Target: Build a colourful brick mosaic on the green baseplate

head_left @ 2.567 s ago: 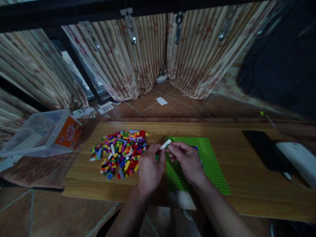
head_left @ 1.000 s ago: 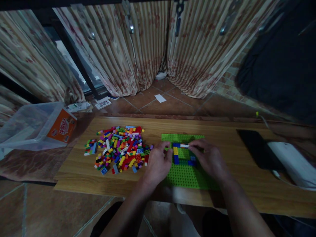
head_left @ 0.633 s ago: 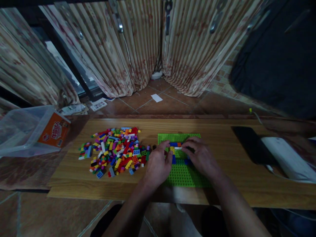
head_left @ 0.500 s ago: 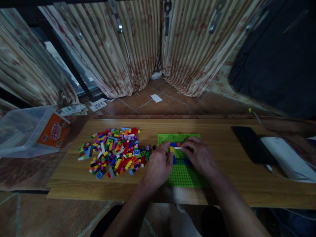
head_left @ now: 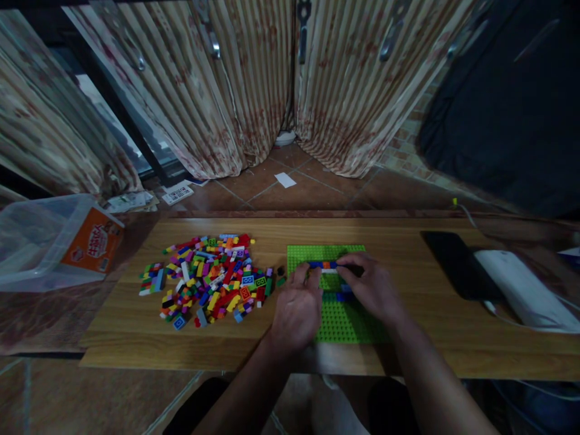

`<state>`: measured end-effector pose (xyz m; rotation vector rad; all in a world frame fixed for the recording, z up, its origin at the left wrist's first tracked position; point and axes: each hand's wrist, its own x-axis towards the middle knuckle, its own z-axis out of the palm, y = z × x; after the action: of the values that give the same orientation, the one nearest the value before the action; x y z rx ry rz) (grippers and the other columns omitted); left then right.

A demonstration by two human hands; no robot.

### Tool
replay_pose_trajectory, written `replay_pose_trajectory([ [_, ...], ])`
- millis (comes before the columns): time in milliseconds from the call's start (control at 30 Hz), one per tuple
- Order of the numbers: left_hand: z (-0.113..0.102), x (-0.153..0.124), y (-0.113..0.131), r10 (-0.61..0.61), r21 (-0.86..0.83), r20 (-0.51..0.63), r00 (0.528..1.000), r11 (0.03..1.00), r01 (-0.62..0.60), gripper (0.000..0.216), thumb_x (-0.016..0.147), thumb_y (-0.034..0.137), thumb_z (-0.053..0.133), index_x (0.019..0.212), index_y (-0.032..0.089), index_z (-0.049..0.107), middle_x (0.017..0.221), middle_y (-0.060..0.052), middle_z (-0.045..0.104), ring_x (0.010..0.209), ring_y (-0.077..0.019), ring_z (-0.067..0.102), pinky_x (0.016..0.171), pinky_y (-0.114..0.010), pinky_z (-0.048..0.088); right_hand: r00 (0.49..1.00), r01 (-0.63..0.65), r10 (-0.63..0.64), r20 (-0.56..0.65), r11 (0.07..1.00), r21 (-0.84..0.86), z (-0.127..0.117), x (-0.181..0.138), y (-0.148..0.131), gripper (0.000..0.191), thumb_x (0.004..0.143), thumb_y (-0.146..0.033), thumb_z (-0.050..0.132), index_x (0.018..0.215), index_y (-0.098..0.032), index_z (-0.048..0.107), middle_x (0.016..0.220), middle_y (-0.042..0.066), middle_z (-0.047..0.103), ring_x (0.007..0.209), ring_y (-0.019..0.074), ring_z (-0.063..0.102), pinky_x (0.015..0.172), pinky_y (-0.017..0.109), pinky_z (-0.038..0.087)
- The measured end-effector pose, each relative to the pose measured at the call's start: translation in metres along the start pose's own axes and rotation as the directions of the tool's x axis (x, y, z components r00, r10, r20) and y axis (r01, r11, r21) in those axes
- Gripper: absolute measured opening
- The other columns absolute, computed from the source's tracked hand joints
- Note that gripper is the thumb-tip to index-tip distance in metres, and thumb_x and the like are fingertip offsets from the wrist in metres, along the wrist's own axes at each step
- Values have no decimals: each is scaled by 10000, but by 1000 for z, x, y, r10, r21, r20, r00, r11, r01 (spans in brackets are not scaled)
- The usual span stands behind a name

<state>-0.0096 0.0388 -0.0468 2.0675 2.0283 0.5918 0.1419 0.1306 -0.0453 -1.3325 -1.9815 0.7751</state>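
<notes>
A white brick [head_left: 329,271] is pinched by the right hand [head_left: 369,289] on the green baseplate [head_left: 344,320], steadied by the left hand [head_left: 296,305]; a clear bin [head_left: 40,241] is seen tipped beside the table, contents unclear.

Both hands, left hand [head_left: 296,308] and right hand [head_left: 371,287], press small bricks [head_left: 325,265] onto a green baseplate [head_left: 338,320] on the wooden worktop [head_left: 408,241], beside a heap of loose coloured bricks [head_left: 208,281].

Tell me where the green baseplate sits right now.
The baseplate lies mid-table near the front edge, under both hands, right of the brick pile and left of the black phone.
</notes>
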Motion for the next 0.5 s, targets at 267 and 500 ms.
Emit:
replay_pose_trajectory([
  [267,0,2,7,-17,129,48,999,992,11,417,944,211,423,1339,107,510,1388,-197,496,1249,-301,521,1045,-417,446,998,-61,61,-11,998,21,2,3,-2,162,759,-253,551,781,-208,705,855,39,681,805,184,635,782,336,497],
  [500,0,2,11,-32,165,58,998,986,22,444,917,156,424,1351,108,500,1399,-205,487,1211,-299,544,1008,-426,462,996,-92,93,-18,994,56,4,2,1,162,753,-269,552,761,-211,703,858,36,687,810,185,635,785,343,491],
])
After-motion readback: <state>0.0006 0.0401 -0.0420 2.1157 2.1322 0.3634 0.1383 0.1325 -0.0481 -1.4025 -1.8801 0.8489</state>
